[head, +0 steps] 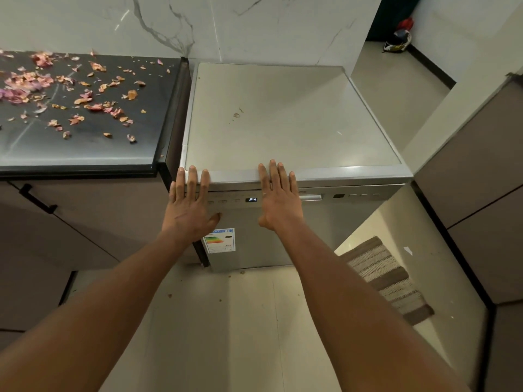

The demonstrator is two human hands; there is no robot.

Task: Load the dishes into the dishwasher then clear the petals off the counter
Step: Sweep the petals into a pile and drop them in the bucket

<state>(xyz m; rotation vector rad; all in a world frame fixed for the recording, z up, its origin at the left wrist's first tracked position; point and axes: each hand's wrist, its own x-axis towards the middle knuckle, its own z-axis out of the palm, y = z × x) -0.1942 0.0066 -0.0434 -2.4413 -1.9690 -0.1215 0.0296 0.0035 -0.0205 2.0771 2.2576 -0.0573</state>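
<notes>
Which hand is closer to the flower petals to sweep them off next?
Probably the left hand. It lies flat on the dishwasher door at the corner beside the dark counter, where the petals lie. The right hand is farther away.

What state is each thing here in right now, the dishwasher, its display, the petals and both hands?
Dishwasher: door closed.
Display: lit, reads P4.
Petals: scattered on the black counter, not cleared.
Left hand: flat, fingers straight, against the door's top edge.
Right hand: flat, fingers straight, against the door's top edge.
Striped mat: lying flat on the floor.
</notes>
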